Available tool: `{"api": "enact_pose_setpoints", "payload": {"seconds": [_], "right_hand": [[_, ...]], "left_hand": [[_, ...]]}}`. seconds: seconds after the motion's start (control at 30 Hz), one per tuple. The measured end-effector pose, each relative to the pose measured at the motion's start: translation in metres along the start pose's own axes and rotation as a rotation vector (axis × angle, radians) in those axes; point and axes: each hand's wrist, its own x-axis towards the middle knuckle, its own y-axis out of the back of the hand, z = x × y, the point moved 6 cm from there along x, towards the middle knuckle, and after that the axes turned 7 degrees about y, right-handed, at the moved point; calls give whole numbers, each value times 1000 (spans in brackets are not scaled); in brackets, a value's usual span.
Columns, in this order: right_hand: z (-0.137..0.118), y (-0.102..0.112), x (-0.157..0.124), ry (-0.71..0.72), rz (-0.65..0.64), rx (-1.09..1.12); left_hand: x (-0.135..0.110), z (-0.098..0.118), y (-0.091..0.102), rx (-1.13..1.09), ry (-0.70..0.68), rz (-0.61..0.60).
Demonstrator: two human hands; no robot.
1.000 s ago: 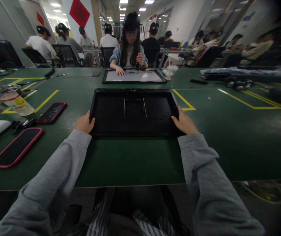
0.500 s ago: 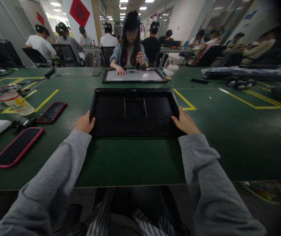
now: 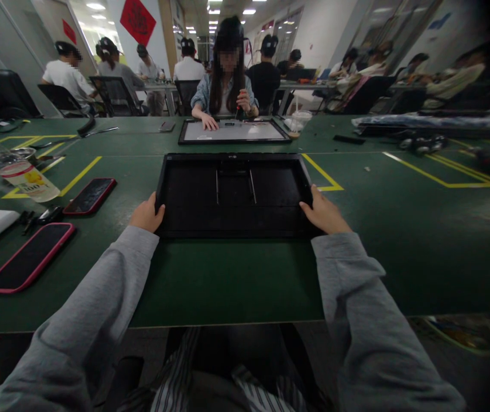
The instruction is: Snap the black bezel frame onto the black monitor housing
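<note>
Casing [image 3: 234,218], left hand [image 3: 146,214] and right hand [image 3: 325,213] gripping sides

Head-worn view, facing forward, angled down, above green table [image 3: 236,280]

Two phones [image 3: 30,257], labelled cup [image 3: 29,181], red poster [image 3: 138,22]

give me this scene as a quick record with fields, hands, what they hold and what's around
left hand: grips the left side of the black shell, thumb over the rim
right hand: grips its right side, thumb over the rim
shell: shallow, rectangular, open side up, two thin metal strips inside
surface: green table with yellow tape lines
to the left: near phone, far phone, labelled plastic cup
across: a co-worker's hand on a black-framed grey panel
</note>
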Motion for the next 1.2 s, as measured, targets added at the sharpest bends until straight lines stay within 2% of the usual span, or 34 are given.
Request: {"api": "enact_pose_setpoints", "payload": {"seconds": [0.23,0.33,0.53,0.73,0.83,0.97,1.07,1.2], "right_hand": [[-4,3,-1,16,14,3],[-5,7,-3,-28,-10,-5],[-8,21,-11,-139,32,-10],[-13,34,-13,-203,71,-8],[-15,44,-12,-194,219,57],[-16,62,-14,-90,588,241],[-19,72,-18,33,802,388],[-21,77,-23,90,923,426]], "left_hand": [[2,-2,-2,0,-7,4],[2,-2,-2,11,-1,2],[0,0,2,2,21,-6],[-2,1,16,-114,1,109],[-4,3,30,-236,-37,234],[-18,7,56,-393,-129,493],[-33,11,75,-445,-168,640],[-46,17,90,-443,-194,729]]}}
